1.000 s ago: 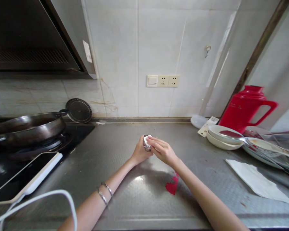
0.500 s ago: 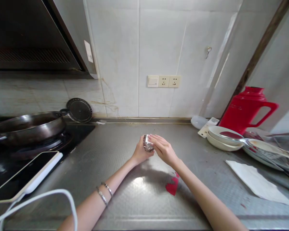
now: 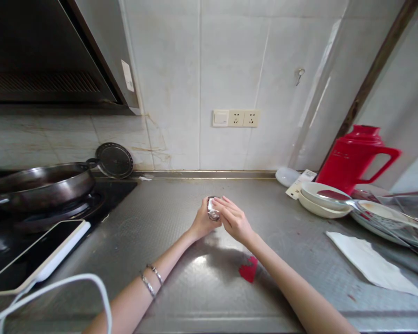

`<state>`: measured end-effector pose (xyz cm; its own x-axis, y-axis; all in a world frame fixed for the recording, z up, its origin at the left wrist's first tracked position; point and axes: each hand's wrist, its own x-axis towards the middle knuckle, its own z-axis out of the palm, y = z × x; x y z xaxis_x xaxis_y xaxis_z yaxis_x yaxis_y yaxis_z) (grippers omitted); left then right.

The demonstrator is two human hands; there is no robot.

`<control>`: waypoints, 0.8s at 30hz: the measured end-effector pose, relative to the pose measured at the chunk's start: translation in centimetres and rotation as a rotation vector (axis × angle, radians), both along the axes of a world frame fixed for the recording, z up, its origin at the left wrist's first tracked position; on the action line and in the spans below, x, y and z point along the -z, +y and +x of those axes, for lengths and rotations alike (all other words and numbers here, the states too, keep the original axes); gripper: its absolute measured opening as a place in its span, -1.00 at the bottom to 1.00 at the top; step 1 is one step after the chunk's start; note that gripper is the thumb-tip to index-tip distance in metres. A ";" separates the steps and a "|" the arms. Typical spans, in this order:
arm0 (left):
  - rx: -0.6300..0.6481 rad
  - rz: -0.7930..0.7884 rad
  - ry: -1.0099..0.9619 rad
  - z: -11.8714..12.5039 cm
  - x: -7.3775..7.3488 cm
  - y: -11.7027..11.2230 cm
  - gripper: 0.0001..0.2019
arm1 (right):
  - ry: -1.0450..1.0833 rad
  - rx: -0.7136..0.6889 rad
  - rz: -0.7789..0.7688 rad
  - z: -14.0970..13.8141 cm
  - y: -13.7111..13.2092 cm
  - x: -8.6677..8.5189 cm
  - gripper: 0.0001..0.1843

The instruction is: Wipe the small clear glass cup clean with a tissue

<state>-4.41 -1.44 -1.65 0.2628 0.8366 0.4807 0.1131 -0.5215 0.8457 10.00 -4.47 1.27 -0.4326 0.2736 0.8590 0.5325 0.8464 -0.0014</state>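
Above the middle of the steel counter, my left hand (image 3: 204, 220) is wrapped round a small shiny dark-and-silver object (image 3: 213, 216), whose kind I cannot make out. A small white piece (image 3: 211, 204), perhaps paper, shows against its upper side. Coming from the right, my right hand (image 3: 236, 220) has its fingers held together and pressed over the white piece and the object. Their tips hide part of both. Scraps of red paper or foil (image 3: 248, 270) lie on the counter beside my right forearm.
A phone (image 3: 38, 253) with a white cable and a pan (image 3: 42, 185) on the stove are at left. To the right are stacked bowls (image 3: 322, 211), a red thermos jug (image 3: 351, 160), plates (image 3: 376, 227) and a white napkin (image 3: 369, 262). The counter (image 3: 153, 218) meets a tiled wall.
The fingers of my right hand have shifted slightly over the object, and more of the white piece shows. My left hand keeps its hold in nearly the same place.
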 end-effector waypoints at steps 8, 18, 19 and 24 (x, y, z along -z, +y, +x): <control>-0.056 -0.011 0.044 0.1 -0.2 0.0 -0.32 | 0.128 0.043 -0.054 0.3 0.8 0.7 -0.60; -0.046 0.018 0.032 -0.1 0.5 0.4 -0.28 | -0.008 0.018 0.011 -0.3 0.0 0.7 -0.55; -0.054 0.014 0.038 0.0 0.4 0.3 -0.28 | 0.010 0.025 0.001 -0.1 0.1 0.7 -0.55; -0.053 0.017 0.011 0.3 -0.5 -0.2 -0.32 | 0.186 0.098 -0.063 0.6 1.1 0.8 -0.57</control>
